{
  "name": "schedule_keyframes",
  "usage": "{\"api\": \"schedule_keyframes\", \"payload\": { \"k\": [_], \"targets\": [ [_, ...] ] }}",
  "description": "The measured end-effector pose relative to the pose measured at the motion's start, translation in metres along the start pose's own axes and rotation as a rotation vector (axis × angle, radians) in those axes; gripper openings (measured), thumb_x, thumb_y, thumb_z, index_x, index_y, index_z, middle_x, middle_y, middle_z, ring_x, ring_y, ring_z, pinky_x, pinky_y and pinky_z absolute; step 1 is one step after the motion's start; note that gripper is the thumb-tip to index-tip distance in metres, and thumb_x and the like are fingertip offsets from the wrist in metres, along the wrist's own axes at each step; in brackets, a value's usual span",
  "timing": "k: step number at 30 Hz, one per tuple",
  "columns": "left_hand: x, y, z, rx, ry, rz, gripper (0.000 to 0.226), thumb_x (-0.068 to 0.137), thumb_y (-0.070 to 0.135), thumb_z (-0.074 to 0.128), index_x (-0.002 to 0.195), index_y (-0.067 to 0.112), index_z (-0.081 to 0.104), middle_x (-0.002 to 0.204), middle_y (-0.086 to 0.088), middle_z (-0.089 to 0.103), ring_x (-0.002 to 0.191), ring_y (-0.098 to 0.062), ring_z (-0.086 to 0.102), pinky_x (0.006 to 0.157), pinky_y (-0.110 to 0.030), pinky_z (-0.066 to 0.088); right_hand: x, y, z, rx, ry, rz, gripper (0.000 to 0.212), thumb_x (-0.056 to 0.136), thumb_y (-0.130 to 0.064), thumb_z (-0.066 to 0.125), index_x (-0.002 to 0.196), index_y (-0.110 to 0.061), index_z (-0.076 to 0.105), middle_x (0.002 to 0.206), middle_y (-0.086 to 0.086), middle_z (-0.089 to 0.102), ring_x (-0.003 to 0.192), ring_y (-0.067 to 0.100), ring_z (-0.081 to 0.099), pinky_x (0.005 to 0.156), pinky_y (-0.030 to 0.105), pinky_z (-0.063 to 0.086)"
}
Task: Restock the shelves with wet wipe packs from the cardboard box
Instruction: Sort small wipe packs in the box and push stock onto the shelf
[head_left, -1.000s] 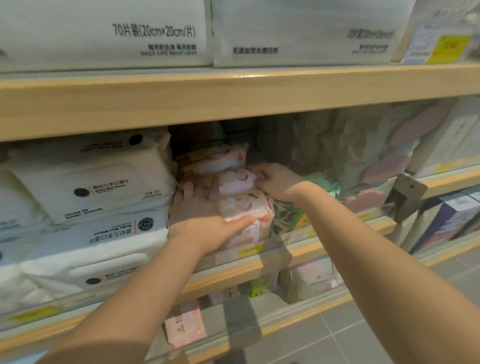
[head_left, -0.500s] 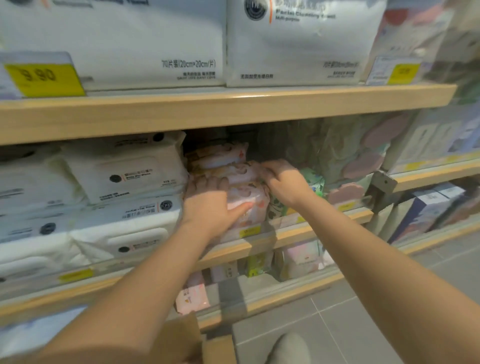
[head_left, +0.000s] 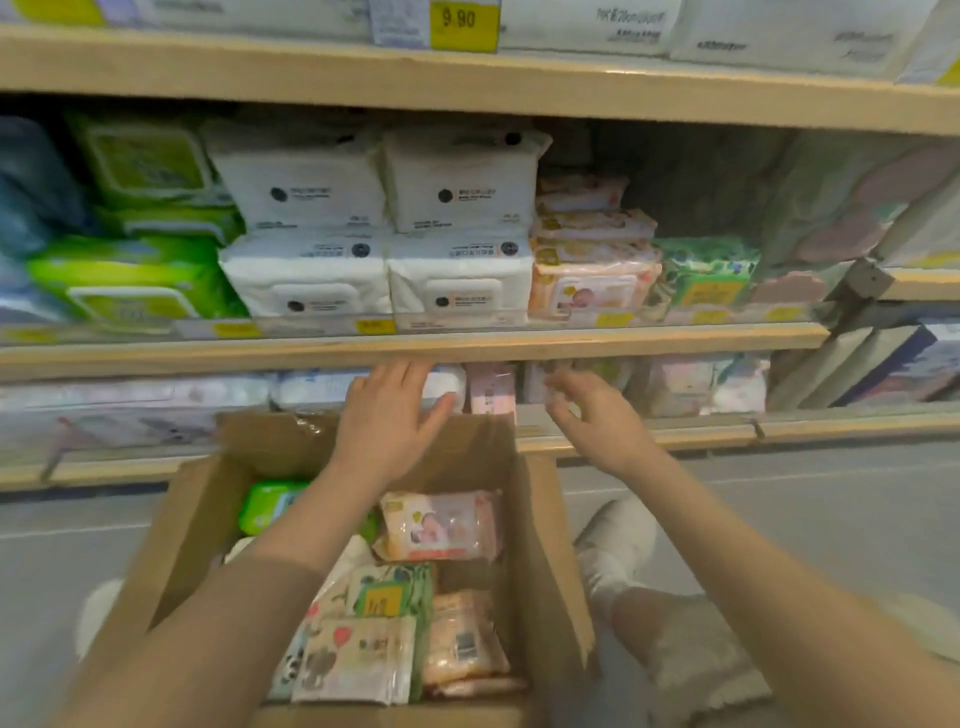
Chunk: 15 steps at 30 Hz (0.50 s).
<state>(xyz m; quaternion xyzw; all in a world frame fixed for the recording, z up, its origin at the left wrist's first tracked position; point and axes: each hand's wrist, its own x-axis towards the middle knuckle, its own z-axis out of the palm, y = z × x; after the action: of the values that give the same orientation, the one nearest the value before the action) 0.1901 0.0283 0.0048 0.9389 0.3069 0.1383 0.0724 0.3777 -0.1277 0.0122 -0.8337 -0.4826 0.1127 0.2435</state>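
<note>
Both hands hang released above the cardboard box (head_left: 540, 545): the left hand (head_left: 387, 421) with straight fingers, the right hand (head_left: 592, 421) loosely curled, holding nothing.

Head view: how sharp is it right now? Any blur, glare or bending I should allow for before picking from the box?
Head view: motion-soft overall, right hand smeared, left hand clearer; shelf edges bow from the wide lens; lighting even and warm, no hard glare; packs in the cardboard box are recognisable, but their print is unreadable.
</note>
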Motion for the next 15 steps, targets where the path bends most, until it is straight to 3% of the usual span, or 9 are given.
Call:
{"api": "schedule_keyframes", "payload": {
  "k": [4,7,11,15],
  "targets": [
    [-0.088,-0.063,0.026,0.032,-0.139,-0.144,0.06,0.089,0.054,0.025,0.119,0.013,0.058,0.11,-0.006,0.064,0.099,-0.028,0.061,0.078,-0.04,0.047,-0.034,-0.019,0.062,0.046,-0.108,-0.01,0.035,0.094,-0.025,0.051,0.127,-0.017,0.054,0.122,0.004,0.057,0.112,0.021,0.054,0.091,0.033,0.043],
    [-0.149,-0.102,0.043,-0.002,-0.183,-0.211,0.061,0.092,0.056,0.024,0.113,0.013,0.062,0.105,-0.005,0.066,0.092,-0.028,0.065,0.07,-0.038,0.049,-0.048,-0.032,0.107,0.056,-0.237,-0.03,0.032,0.094,-0.026,0.052,0.125,-0.016,0.056,0.117,0.003,0.058,0.108,0.02,0.055,0.081,0.024,0.038],
    [-0.209,-0.119,0.066,-0.127,-0.199,-0.242,0.054,0.09,0.057,0.03,0.114,0.018,0.06,0.103,0.004,0.062,0.087,-0.019,0.063,0.067,-0.032,0.05,-0.061,-0.049,0.162,0.115,-0.421,0.025,0.038,0.094,-0.029,0.051,0.132,-0.021,0.05,0.131,0.0,0.052,0.12,0.019,0.05,0.095,0.032,0.043],
    [-0.226,-0.107,0.089,-0.236,-0.438,-0.209,0.066,0.08,0.062,0.033,0.135,0.027,0.045,0.134,0.007,0.047,0.127,-0.016,0.041,0.094,-0.032,0.042,-0.072,-0.06,0.207,0.17,-0.567,0.127,0.043,0.094,-0.028,0.052,0.135,-0.018,0.047,0.131,0.005,0.051,0.115,0.02,0.052,0.095,0.031,0.044]
  ]
}}
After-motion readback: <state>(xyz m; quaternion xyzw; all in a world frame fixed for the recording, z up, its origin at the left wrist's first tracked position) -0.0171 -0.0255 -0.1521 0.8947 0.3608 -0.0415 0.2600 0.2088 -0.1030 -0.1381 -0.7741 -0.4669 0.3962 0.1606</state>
